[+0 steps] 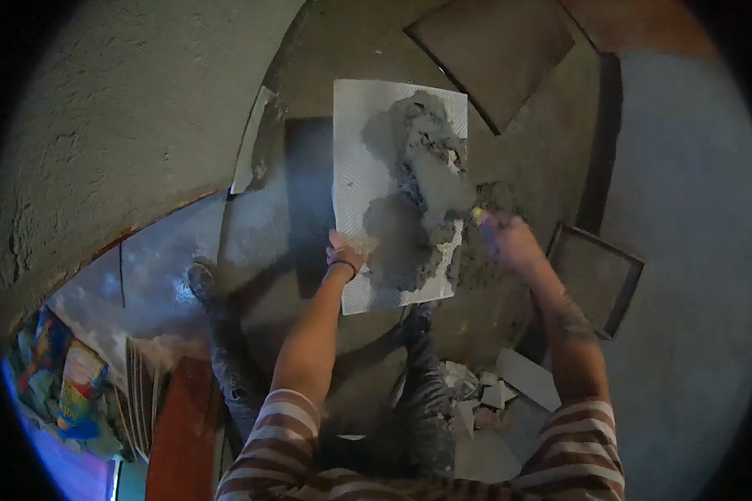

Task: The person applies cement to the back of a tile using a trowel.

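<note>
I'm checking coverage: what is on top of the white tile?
Gray paste lies unevenly on the white tile, a blurred trowel over it. Bare ribbed surface shows at left; what the paste covers cannot be seen.

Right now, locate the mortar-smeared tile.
In the head view, the mortar-smeared tile is upper centre, between the left hand at its edge and the right hand.

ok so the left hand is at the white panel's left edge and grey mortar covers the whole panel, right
Not the whole of the white panel: in the head view, grey mortar leaves much of the panel's left side bare. The left hand is indeed at that edge.
</note>
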Tool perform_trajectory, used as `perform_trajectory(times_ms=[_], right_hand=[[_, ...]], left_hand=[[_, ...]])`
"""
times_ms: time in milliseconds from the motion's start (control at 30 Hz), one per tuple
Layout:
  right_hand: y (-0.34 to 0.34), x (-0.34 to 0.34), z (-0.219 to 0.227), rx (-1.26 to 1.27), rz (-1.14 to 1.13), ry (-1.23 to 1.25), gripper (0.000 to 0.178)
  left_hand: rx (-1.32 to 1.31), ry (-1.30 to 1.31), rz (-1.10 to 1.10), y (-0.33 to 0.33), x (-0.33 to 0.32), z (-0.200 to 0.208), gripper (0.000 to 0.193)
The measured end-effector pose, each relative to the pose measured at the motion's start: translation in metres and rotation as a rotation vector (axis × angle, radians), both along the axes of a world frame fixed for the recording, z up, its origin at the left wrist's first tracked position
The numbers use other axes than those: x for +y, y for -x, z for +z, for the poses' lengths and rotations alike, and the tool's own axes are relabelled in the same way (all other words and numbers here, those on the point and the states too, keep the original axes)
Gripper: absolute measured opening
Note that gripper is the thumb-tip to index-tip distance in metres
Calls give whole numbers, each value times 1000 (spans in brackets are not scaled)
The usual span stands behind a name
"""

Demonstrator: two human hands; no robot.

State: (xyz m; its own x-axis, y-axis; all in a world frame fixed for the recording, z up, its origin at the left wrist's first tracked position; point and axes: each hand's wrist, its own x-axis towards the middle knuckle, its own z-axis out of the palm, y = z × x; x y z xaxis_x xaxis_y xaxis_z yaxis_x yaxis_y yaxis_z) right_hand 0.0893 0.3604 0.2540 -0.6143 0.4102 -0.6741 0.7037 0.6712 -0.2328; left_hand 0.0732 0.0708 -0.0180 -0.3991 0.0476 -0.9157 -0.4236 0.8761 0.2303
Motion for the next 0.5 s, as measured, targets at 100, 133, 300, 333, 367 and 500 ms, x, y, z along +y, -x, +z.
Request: perform_trajectory(times_ms=[100, 133, 300, 333, 367, 500], right_hand=[[51, 33, 16, 96, -202, 100, 48], [68, 53, 15, 75, -214, 76, 47], [38, 50, -81, 233, 862, -345, 44], [27, 17, -82, 94, 543, -178, 41], [15, -3, -61, -65, 238, -43, 39], [-11, 15, 18, -139, 155, -21, 38]], left_hand=[[-34, -55, 12, -8, 24, 22, 111], [-72, -99, 42, -8, 42, 38, 112], [-51, -95, -27, 0, 34, 1, 114], [-41, -35, -160, 0, 0, -21, 114], [-43, -17, -163, -1, -14, -29, 114], [-56, -95, -69, -20, 24, -9, 115]])
